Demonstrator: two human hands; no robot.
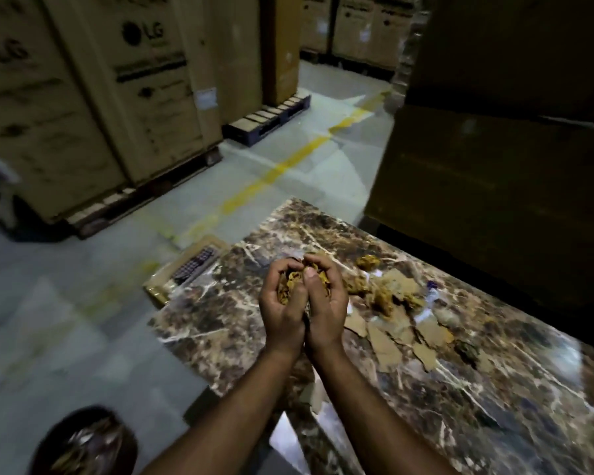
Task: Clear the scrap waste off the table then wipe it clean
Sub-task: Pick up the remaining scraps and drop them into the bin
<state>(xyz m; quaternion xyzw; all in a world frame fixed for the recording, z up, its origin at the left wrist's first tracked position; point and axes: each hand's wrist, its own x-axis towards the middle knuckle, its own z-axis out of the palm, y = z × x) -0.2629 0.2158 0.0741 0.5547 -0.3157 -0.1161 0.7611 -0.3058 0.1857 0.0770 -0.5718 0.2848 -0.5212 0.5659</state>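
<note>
My left hand [283, 303] and my right hand [326, 303] are cupped together above the marbled brown table [477, 389], fingers curled round a handful of crumpled yellowish scrap [297, 281]. More scrap lies on the table to the right of my hands: crumpled yellow-brown wads [381, 296], one wad farther back [367, 261], and several flat torn cardboard pieces [408, 334]. A small cardboard scrap [318, 395] sits by the table's near edge under my forearms.
A dark round bin [86, 443] with waste in it stands on the floor at the lower left. A flat box with a checked cloth [186, 272] lies on the floor at the table's left corner. Tall cardboard cartons [93, 97] on pallets stand behind; dark stacked boxes [494, 186] rise at the right.
</note>
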